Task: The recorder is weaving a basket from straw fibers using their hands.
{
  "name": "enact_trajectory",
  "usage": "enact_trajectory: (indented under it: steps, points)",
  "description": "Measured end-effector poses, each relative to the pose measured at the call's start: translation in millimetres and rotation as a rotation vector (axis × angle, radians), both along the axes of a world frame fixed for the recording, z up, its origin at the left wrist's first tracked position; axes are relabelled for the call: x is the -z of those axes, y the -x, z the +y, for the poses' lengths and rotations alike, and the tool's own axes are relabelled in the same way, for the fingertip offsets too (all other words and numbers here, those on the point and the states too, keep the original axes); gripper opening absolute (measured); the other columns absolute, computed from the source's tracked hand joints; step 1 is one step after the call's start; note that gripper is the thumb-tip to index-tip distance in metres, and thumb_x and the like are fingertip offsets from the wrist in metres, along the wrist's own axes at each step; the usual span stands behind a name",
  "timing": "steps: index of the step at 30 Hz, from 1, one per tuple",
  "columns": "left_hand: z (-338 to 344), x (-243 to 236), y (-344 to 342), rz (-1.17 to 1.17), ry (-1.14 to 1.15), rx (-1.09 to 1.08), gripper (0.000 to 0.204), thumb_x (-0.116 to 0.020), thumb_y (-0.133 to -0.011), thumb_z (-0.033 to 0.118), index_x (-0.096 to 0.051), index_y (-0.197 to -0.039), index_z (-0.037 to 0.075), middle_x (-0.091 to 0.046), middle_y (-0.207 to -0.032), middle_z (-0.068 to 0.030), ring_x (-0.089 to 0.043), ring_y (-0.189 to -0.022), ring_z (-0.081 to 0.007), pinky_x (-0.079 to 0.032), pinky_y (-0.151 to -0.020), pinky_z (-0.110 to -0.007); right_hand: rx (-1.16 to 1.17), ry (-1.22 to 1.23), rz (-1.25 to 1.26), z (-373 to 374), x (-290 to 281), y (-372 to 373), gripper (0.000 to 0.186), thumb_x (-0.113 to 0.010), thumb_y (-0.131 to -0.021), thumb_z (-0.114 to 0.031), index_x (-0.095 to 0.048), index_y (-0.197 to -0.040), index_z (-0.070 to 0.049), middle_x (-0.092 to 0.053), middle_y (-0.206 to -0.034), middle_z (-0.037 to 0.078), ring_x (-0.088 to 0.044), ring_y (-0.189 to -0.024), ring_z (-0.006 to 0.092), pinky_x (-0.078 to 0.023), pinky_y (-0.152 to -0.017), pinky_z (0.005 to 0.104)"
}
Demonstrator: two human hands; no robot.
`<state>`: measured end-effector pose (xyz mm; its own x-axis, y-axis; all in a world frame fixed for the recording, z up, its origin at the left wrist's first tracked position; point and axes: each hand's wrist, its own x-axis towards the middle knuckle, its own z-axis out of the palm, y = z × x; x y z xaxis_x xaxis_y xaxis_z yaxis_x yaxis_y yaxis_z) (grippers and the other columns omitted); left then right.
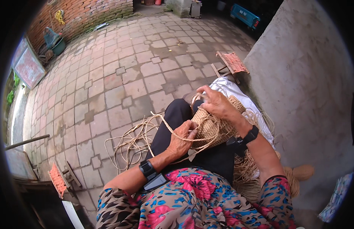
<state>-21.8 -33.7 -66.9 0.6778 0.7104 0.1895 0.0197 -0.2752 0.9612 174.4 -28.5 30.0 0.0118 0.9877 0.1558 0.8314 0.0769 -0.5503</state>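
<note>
A tan woven rope piece (207, 128), rounded in shape, rests on my lap over dark trousers. My left hand (181, 138) is closed at its near left edge, fingers curled and thumb pressed in. Over the back of that hand loops a strand of straw-coloured rope (166, 123). On the far side of the piece, my right hand (216, 103) is raised, its thumb and forefinger pinched on a thin cord (195, 98). The fingertips of both hands are partly hidden.
Loose rope (125, 147) trails onto the paving at my left. More rope coils (247, 171) lie at my right beside a white sack (238, 88). Low stools with orange woven seats stand ahead (233, 62) and at left (58, 178). A grey wall (303, 87) rises at right.
</note>
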Motion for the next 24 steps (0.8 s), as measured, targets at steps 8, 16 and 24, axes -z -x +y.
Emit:
enact_trajectory:
  steps: [8, 16, 24]
  points:
    - [-4, -7, -4, 0.035, -0.106, -0.002, 0.013, -0.056, -0.092, 0.009, -0.053, -0.101, -0.001, -0.061, -0.09, -0.0104, -0.063, -0.081, -0.0179, -0.052, -0.073, -0.031, 1.04, 0.262, -0.383, -69, -14, -188, 0.055, -0.059, -0.083, -0.05, -0.064, -0.108, -0.001, -0.064, -0.11, 0.025, -0.06, -0.105, 0.0411, -0.046, -0.088, 0.0513]
    - [-16, -28, -6, 0.033, -0.145, 0.03, 0.012, -0.056, -0.091, 0.007, -0.055, -0.099, -0.001, -0.062, -0.088, -0.0112, -0.063, -0.082, -0.0203, -0.051, -0.075, -0.032, 1.019, -0.011, -0.678, -81, -22, -141, 0.051, -0.067, -0.08, -0.049, -0.067, -0.098, -0.001, -0.063, -0.106, 0.019, -0.061, -0.097, 0.0359, -0.048, -0.082, 0.046]
    - [-18, -32, -7, 0.063, -0.115, 0.019, 0.01, -0.057, -0.089, 0.007, -0.055, -0.097, 0.0, -0.063, -0.087, -0.0108, -0.064, -0.083, -0.0207, -0.051, -0.077, -0.032, 0.323, -0.316, -0.193, -67, -3, -70, 0.022, -0.06, -0.088, -0.026, -0.065, -0.09, -0.005, -0.064, -0.087, 0.013, -0.058, -0.089, 0.0335, -0.045, -0.083, 0.0418]
